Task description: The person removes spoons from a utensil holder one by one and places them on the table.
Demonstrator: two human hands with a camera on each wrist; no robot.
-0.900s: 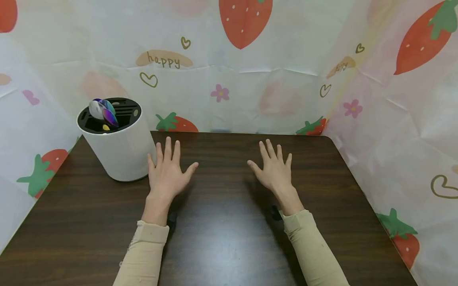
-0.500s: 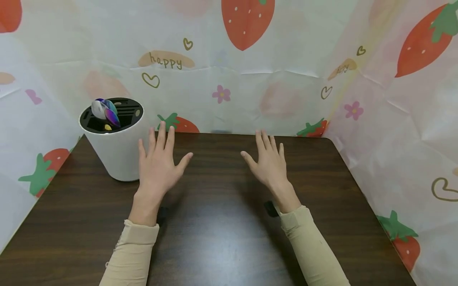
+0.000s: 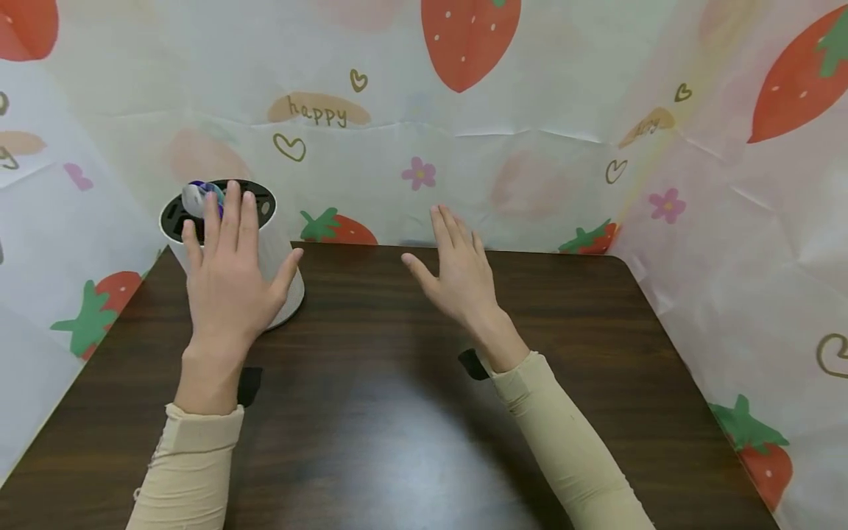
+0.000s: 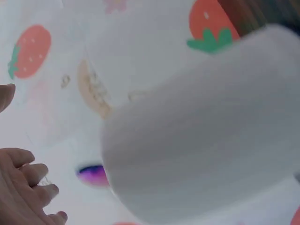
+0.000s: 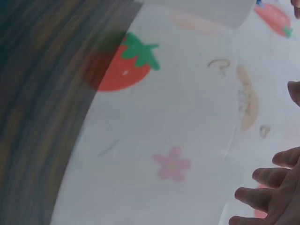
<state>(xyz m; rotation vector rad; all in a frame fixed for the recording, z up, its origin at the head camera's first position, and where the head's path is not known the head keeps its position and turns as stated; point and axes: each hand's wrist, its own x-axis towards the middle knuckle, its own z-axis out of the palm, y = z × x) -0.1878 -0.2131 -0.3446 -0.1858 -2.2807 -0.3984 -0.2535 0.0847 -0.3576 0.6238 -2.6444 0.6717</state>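
My left hand [image 3: 228, 294] is raised with straight fingers and the thumb spread. In the head view it overlaps a white round holder [image 3: 270, 246] with a black slotted top [image 3: 174, 222], hiding much of its front. Shiny rounded pieces [image 3: 193, 200] in silver, blue and purple stick out of the slots, partly behind the fingers. The left wrist view shows the holder's smooth white side [image 4: 201, 131] close by, with a purple piece [image 4: 93, 175] past its rim. To the right, my right hand [image 3: 460, 276] hovers over the table, fingers straight, holding nothing.
A dark wood-grain table [image 3: 371, 412] lies under both arms. Its back edge meets a pale cloth backdrop [image 3: 371, 177] printed with strawberries, hearts and flowers, which also hangs along both sides. The holder stands near the table's back left corner.
My left hand has moved left and up, from beside the holder to in front of it. The right hand has shifted left and up too. The head view has turned slightly left.
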